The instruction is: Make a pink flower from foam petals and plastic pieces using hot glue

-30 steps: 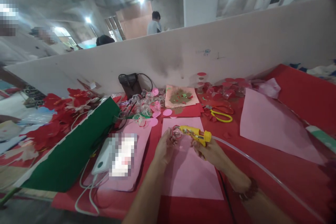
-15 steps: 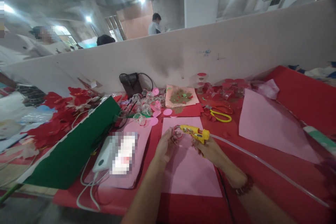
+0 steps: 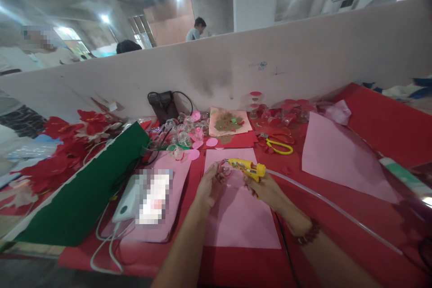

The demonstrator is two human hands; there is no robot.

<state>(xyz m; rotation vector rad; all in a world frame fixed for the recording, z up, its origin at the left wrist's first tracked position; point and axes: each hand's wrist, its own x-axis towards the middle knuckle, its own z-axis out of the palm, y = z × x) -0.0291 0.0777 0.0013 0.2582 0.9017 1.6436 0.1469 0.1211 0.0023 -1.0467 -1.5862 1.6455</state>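
Observation:
My right hand (image 3: 261, 187) is wrapped round a yellow hot glue gun (image 3: 245, 168), with a long clear glue stick (image 3: 324, 197) trailing from its back end. The nozzle points left, at the rim of a small clear plastic cup (image 3: 225, 169). That cup, which has a reddish rim, is pinched in the fingers of my left hand (image 3: 209, 185). Both hands are above a pink sheet (image 3: 241, 225) on the red table. Whether the nozzle touches the rim, I cannot tell.
Several clear cups (image 3: 184, 138) and pink discs (image 3: 212, 142) lie behind my hands. Yellow-handled scissors (image 3: 279, 146) rest to the right. A green board (image 3: 87, 189), a phone (image 3: 155, 198) and a white power bank (image 3: 126, 204) are on the left. A low wall (image 3: 202, 72) stands behind.
The whole view has shifted slightly, so things appear a little further left. My hands keep the same hold on the glue gun and the cup.

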